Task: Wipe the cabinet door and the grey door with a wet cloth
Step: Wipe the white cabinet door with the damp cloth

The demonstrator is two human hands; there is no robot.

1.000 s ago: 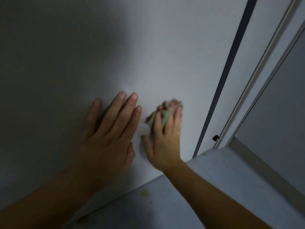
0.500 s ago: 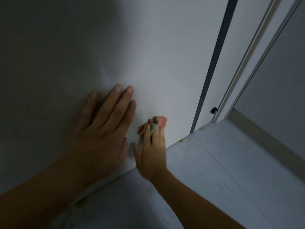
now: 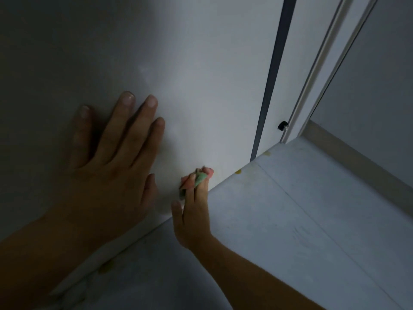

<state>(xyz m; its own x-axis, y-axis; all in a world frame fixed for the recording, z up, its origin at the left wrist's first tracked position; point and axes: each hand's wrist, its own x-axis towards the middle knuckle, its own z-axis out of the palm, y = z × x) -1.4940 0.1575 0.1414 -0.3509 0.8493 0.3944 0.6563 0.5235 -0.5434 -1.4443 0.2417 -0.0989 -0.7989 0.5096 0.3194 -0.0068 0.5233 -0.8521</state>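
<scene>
Crumpled pink-green cloth low against pale door.

The floor is pale grey, with one straight seam running across it. Small yellow spots lie along its far edge. A dark vertical strip rises from the floor; to its right stands a pale metal rail with a small black stopper near its foot. A beige skirting strip borders the floor at right. Lighting is dim, with the left side in deep shadow.

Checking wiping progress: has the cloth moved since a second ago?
Yes. The cloth in the right hand has moved down the door, toward its bottom edge by the floor.
</scene>
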